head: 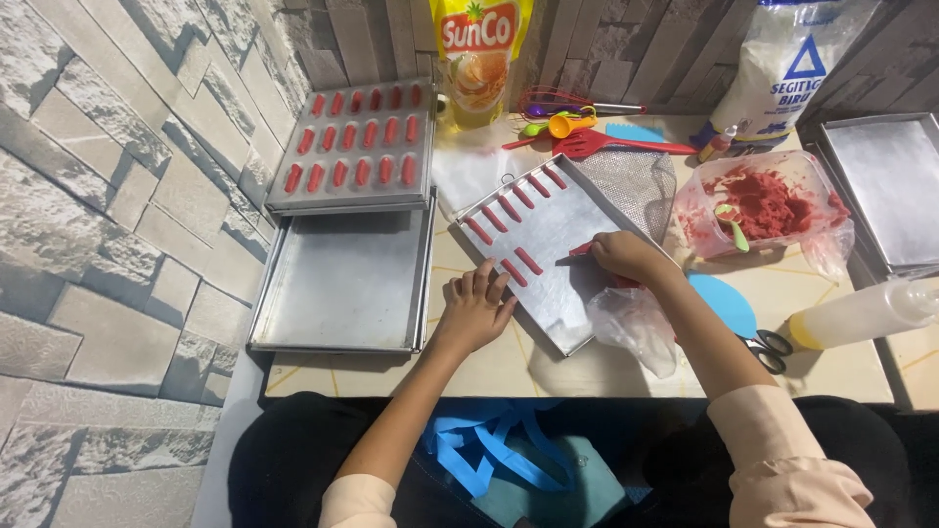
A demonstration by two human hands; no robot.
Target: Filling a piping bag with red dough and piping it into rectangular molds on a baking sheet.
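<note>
A metal baking tray [572, 303] lies tilted in the middle of the table with several short red dough strips [507, 208] on it. My right hand [626, 256] is closed on a clear piping bag [636, 321] and presses its red tip onto the tray beside the newest strip [528, 260]. My left hand [474, 308] rests flat on the table, fingers spread, touching the tray's near left edge.
A filled tray of red strips [354, 147] rests on empty trays [342, 284] at left. At back: a yellow oil pouch [479, 59], red spatula [626, 145], white bag [782, 68]. Right: bowl of red dough [763, 200], another tray [890, 186], squeeze bottle [861, 313], scissors [768, 347].
</note>
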